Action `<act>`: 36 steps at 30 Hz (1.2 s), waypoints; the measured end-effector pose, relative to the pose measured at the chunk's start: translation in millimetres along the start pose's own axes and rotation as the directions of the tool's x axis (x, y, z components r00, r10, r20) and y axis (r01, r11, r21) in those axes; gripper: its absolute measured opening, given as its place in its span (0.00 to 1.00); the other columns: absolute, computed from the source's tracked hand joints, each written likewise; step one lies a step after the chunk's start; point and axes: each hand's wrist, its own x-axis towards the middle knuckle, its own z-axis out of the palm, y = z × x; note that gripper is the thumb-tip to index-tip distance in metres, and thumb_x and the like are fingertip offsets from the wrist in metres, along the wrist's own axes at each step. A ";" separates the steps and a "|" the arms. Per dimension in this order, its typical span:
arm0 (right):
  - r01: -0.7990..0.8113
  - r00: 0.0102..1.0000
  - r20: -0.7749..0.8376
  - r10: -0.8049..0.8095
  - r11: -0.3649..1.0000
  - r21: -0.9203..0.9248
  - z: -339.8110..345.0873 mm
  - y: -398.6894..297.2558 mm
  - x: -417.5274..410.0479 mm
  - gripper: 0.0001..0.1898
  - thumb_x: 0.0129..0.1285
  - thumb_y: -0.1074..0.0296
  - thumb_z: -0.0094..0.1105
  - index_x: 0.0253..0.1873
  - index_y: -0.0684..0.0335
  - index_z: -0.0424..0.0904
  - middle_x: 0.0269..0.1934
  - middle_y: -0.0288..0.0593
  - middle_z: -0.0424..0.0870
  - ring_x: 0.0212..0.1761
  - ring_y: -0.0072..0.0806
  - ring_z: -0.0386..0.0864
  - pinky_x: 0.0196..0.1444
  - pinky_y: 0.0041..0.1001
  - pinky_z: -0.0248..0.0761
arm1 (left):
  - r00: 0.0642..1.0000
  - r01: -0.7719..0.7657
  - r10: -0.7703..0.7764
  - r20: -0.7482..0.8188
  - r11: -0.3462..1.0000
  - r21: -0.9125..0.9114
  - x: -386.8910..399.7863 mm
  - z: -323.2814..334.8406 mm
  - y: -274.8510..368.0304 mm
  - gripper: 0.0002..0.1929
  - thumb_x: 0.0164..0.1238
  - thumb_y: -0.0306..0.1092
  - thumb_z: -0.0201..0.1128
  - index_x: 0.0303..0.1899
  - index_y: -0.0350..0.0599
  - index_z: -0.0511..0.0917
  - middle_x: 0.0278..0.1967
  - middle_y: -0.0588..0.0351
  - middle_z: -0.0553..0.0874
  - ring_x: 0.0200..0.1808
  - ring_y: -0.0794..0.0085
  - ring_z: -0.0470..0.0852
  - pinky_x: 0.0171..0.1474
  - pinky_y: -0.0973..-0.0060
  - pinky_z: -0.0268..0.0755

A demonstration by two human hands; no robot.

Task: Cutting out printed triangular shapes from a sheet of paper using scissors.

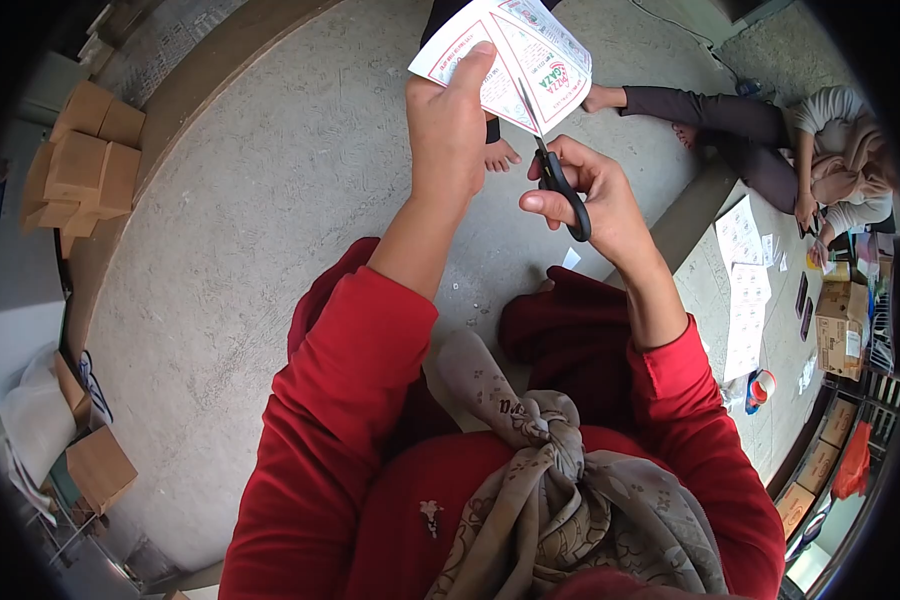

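Observation:
Between the thumb and fingers of my left hand (pixel 450 124) is a white printed paper sheet (pixel 540 37) with red-bordered triangular designs. My right hand (pixel 589 199) grips the black handles of a pair of scissors (pixel 562 187), thumb and fingers in the loops. The scissor blades point up and lie at the sheet's lower edge, along the line between two printed triangles. Whether the blades are apart is hard to tell. A small white paper scrap (pixel 571 258) lies on the floor below my right hand.
Cardboard boxes (pixel 82 169) are stacked at the left. Another person (pixel 832 150) sits at the upper right, legs stretched out. Printed sheets (pixel 748 315), phones (pixel 804 307), a tape roll (pixel 761 387) and a carton (pixel 840 330) lie on the raised floor at right. Bare feet (pixel 501 155) show beyond the sheet.

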 end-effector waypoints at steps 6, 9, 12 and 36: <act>0.020 0.999 -0.030 -0.019 1.000 0.024 2.5 3.0 1.8 0.16 0.46 0.65 0.72 0.36 0.63 0.72 0.13 0.27 0.67 0.15 0.11 0.60 0.19 0.14 0.51 | 1.000 0.020 -0.020 -0.010 1.000 -0.023 -0.5 0.9 2.9 0.14 0.62 0.27 0.55 0.47 0.28 0.70 0.43 0.47 0.78 0.44 0.67 0.80 0.46 0.71 0.74; 0.023 0.999 -0.037 -0.022 1.000 0.018 3.4 3.3 2.0 0.16 0.47 0.65 0.72 0.34 0.62 0.72 0.13 0.26 0.67 0.14 0.10 0.59 0.18 0.13 0.49 | 0.999 0.039 -0.039 -0.007 0.998 -0.042 -2.2 2.6 6.1 0.14 0.62 0.27 0.55 0.47 0.28 0.70 0.43 0.47 0.78 0.44 0.67 0.80 0.47 0.71 0.74; 0.033 0.999 -0.032 -0.033 0.999 0.007 3.2 5.8 2.6 0.16 0.47 0.65 0.71 0.34 0.62 0.72 0.12 0.26 0.66 0.14 0.10 0.58 0.18 0.14 0.49 | 0.998 0.056 -0.057 -0.010 0.997 -0.051 -1.8 1.9 7.1 0.14 0.62 0.27 0.56 0.47 0.28 0.70 0.43 0.47 0.78 0.44 0.67 0.80 0.47 0.71 0.74; 0.047 0.998 -0.053 -0.045 0.998 0.042 1.3 9.1 4.5 0.16 0.47 0.64 0.72 0.33 0.62 0.72 0.12 0.26 0.67 0.13 0.10 0.60 0.17 0.13 0.48 | 0.997 0.079 -0.080 0.019 0.997 0.024 0.0 -1.5 -1.0 0.15 0.62 0.30 0.56 0.47 0.29 0.71 0.42 0.47 0.80 0.42 0.67 0.81 0.45 0.70 0.74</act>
